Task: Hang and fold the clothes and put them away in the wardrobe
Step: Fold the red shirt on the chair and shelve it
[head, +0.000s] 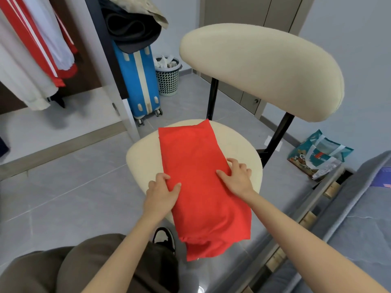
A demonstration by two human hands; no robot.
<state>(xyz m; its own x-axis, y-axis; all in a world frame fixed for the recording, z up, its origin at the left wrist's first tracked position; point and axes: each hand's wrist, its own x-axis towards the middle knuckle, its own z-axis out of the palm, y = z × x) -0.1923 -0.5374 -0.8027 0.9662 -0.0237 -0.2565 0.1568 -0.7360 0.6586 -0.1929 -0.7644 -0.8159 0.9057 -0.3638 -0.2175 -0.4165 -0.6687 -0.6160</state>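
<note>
Red garment (pixel 198 176) is folded into a long strip, lying along the chair (pixel 143 153) seat with its near end drooping off the front edge. Left hand (pixel 160 189) grips the strip's left edge, thumb on top. Right hand (pixel 237 176) grips the right edge, fingers curled over it. Wardrobe (pixel 63 123) stands open off to the left with clothes (pixel 31 49) hanging inside, suitcase (pixel 139 81) right beside it.
</note>
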